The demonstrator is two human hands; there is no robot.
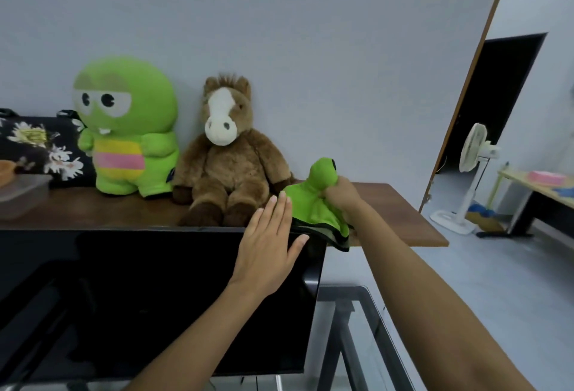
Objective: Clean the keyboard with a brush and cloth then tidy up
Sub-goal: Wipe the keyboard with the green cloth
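The keyboard and brush were out of view, and the black monitor [155, 297] hid whatever lay below and behind it; its screen was dark, glossy and cut off at the left and bottom edges. The cloth [313, 213], soft green fleece with a dark hem, lay on the right part of the wooden shelf [400, 219], draping over the monitor's top right corner. The right hand [340, 194] was closed in a fist on its bunched upper end, the fingers mostly hidden in the folds. The left hand [270, 241] lay flat and open, fingers together, against the monitor's top edge, its thumb touching the cloth's hem and holding nothing. Just left sat a shaggy brown plush horse [226, 154], then a smooth green plush [127, 129]. A floral bag [37, 145] and a clear tub [21, 194] were cut off at the left edge. A white fan [472, 157] stood blurred beyond the doorway.
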